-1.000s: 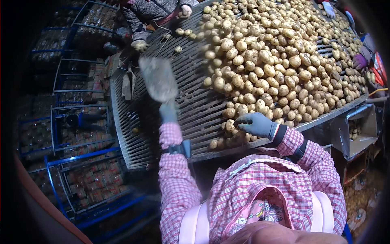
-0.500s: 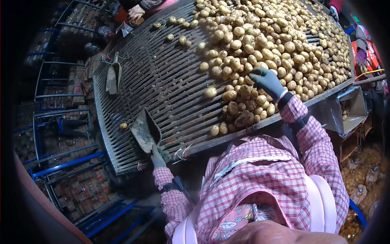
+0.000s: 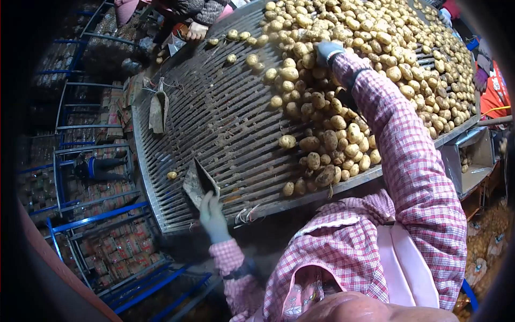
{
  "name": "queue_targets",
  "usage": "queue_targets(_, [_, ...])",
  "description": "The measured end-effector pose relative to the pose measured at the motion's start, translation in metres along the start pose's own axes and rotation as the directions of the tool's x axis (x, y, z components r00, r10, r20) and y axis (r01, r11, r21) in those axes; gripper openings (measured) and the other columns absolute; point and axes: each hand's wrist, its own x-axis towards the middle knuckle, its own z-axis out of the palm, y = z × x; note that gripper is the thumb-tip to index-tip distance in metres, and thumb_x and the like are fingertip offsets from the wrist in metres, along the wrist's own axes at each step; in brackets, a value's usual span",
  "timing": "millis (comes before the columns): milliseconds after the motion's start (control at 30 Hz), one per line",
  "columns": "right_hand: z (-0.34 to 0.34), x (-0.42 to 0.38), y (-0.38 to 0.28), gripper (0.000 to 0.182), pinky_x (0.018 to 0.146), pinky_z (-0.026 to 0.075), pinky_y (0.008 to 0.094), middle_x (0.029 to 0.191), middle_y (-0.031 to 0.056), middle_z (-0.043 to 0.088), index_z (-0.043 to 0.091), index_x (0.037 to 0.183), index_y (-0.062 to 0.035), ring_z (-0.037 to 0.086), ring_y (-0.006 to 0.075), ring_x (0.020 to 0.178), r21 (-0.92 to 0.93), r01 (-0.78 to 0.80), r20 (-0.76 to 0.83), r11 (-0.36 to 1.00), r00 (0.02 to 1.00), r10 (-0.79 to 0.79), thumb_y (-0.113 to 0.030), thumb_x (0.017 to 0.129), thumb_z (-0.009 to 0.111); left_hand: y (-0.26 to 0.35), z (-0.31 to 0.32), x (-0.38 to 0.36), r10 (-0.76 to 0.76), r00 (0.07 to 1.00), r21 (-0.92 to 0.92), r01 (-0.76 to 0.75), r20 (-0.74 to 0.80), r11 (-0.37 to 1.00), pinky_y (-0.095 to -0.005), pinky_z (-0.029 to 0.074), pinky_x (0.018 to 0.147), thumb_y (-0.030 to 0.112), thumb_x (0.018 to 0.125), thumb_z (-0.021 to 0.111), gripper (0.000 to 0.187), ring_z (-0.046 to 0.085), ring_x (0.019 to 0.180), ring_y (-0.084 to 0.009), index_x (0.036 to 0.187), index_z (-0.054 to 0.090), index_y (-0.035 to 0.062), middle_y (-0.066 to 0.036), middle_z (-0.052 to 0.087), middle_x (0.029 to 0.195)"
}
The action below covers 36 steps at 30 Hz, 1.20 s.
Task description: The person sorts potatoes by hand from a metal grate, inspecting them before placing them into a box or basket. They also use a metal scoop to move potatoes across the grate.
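Observation:
My right hand (image 3: 328,52), in a grey-blue glove, reaches far into the heap of potatoes (image 3: 370,48) on the slatted metal sorting table (image 3: 209,123). It touches potatoes at the heap's left side; its fingertips are hidden. My left hand (image 3: 213,217), gloved too and slightly blurred, is at the near edge with fingers stretched out. Those fingers are beside the rim of a dirty, trough-shaped piece (image 3: 194,185) on the slats, and no potato shows in them. A smaller cluster of darker, soiled potatoes (image 3: 330,142) lies below my right forearm.
A similar trough-shaped piece (image 3: 158,112) hangs at the left edge. One potato (image 3: 171,175) sits alone on the slats. Another person's hand (image 3: 197,30) rests at the far edge; a purple-gloved hand (image 3: 481,79) is at right. A metal-lined box (image 3: 472,153) adjoins the table.
My right hand has moved farther up and left across the heap, with the arm stretched out. My left hand has shifted slightly down and right, its fingers now visible. Some potatoes have spread toward the near edge.

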Motion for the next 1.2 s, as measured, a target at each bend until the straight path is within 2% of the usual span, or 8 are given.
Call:
queue_targets(233, [-0.036,-0.043,0.063,0.033,0.063,0.055,0.0387,0.098,0.014,0.074,0.074,0.095,-0.0078,0.07,0.022,0.076,0.684,-0.011,0.169,0.73,0.975,-0.144,-0.038,0.088,0.063,0.063,0.187,0.016,0.017,0.852,-0.033,0.0,0.524,0.999,-0.0255,0.052,0.084,0.011,0.098,0.064,0.029,0.063,0.095,-0.0119,0.126,0.066,0.0021,-0.007,0.07,0.11])
queue_targets(333, [-0.041,-0.108,0.105,0.046,0.042,0.047,0.0307,0.088,0.0091,0.072,0.07,0.09,-0.0066,0.063,0.0153,0.058,0.911,-0.307,0.309,-0.277,0.95,-0.039,-0.047,0.1,0.052,0.058,0.26,0.039,0.131,0.793,-0.047,-0.129,0.595,0.991,-0.0289,0.053,0.09,0.014,0.098,0.065,0.031,0.065,0.103,-0.0167,0.126,0.065,0.0003,-0.011,0.07,0.113])
queue_targets(567, [-0.024,-0.228,0.176,0.033,0.086,0.058,0.0352,0.106,0.0078,0.071,0.065,0.115,-0.0037,0.068,0.019,0.099,0.811,-0.3,0.278,-0.503,0.953,-0.12,-0.033,0.1,0.061,0.142,0.43,0.107,0.249,0.799,0.0,-0.297,0.547,0.955,-0.0357,0.05,0.1,0.018,0.097,0.064,0.033,0.063,0.114,-0.0267,0.125,0.064,-0.0001,-0.016,0.064,0.125])
queue_targets(667, [-0.007,-0.257,0.181,0.027,0.086,0.059,0.0358,0.104,0.0088,0.071,0.064,0.115,-0.0013,0.069,0.0213,0.097,0.769,-0.198,0.177,-0.608,0.98,-0.096,-0.018,0.094,0.061,0.111,0.493,0.138,0.509,0.662,0.379,-0.741,0.549,0.555,-0.033,0.054,0.09,0.019,0.088,0.073,0.046,0.065,0.107,-0.0238,0.132,0.064,0.0126,-0.016,0.067,0.121])
queue_targets(733, [-0.01,-0.265,0.181,0.018,0.078,0.059,0.031,0.095,0.0083,0.069,0.066,0.101,0.0008,0.069,0.0198,0.086,0.838,-0.208,0.147,-0.504,0.976,-0.159,-0.013,0.091,0.062,0.126,0.504,0.125,0.205,0.777,0.405,-0.51,0.595,0.759,-0.0408,0.049,0.101,0.019,0.081,0.073,0.053,0.062,0.117,-0.0322,0.133,0.063,0.0179,-0.019,0.063,0.131])
queue_targets(1000, [0.011,-0.242,0.181,0.031,0.069,0.052,0.0221,0.09,0.0026,0.068,0.07,0.117,0.0012,0.063,0.0078,0.076,0.947,-0.202,0.195,-0.25,0.979,-0.052,-0.02,0.096,0.063,0.182,0.424,0.076,-0.25,0.447,0.405,-0.293,0.859,0.866,-0.0314,0.046,0.106,0.007,0.079,0.066,0.058,0.058,0.125,-0.0213,0.138,0.062,0.0103,-0.014,0.06,0.14])
queue_targets(1133, [-0.008,-0.161,0.158,0.046,0.091,0.055,0.0395,0.122,0.0164,0.067,0.063,0.134,-0.0118,0.068,0.0288,0.109,0.681,0.367,-0.445,0.633,0.894,-0.039,-0.016,0.089,0.064,0.176,0.394,0.067,-0.067,0.593,0.311,-0.32,0.802,0.895,-0.0314,0.049,0.099,0.012,0.087,0.069,0.049,0.061,0.116,-0.0204,0.135,0.062,0.0056,-0.012,0.064,0.133])
queue_targets(1200, [-0.029,-0.131,0.136,0.053,0.102,0.05,0.0449,0.136,0.0183,0.06,0.059,0.139,-0.0204,0.061,0.0364,0.122,0.583,0.196,-0.26,0.788,0.964,-0.048,-0.013,0.087,0.062,0.156,0.387,0.075,-0.079,0.659,0.351,-0.292,0.748,0.89,-0.0306,0.049,0.1,0.013,0.09,0.069,0.047,0.061,0.116,-0.0197,0.136,0.062,0.0067,-0.014,0.065,0.131])
